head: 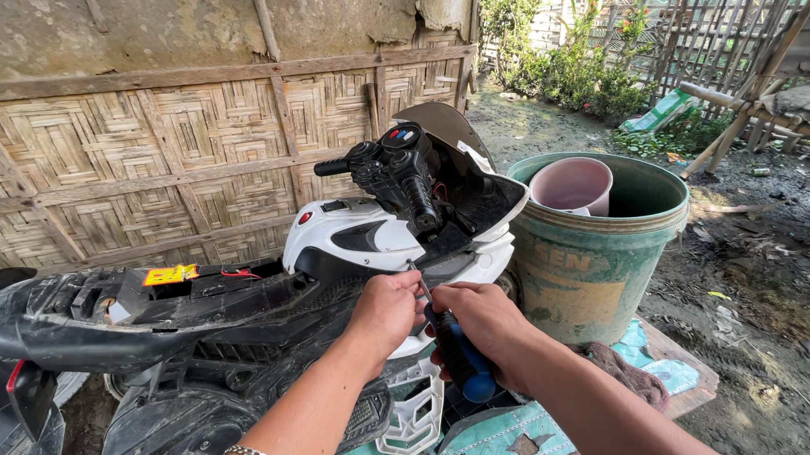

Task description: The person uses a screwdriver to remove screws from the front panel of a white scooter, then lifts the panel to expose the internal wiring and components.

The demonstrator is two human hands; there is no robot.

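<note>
A child's ride-on toy motorbike, black and white, lies on its side in front of me with its handlebars pointing up. My right hand grips a screwdriver with a black and blue handle, its thin shaft angled up into the white fairing. My left hand is closed beside the shaft, resting against the bike's body just left of the tip. A chain bracelet sits on my left wrist.
A large green bucket with a pink cup inside stands right of the bike. A woven bamboo wall is behind. A teal board lies underfoot, muddy ground and a bamboo fence to the right.
</note>
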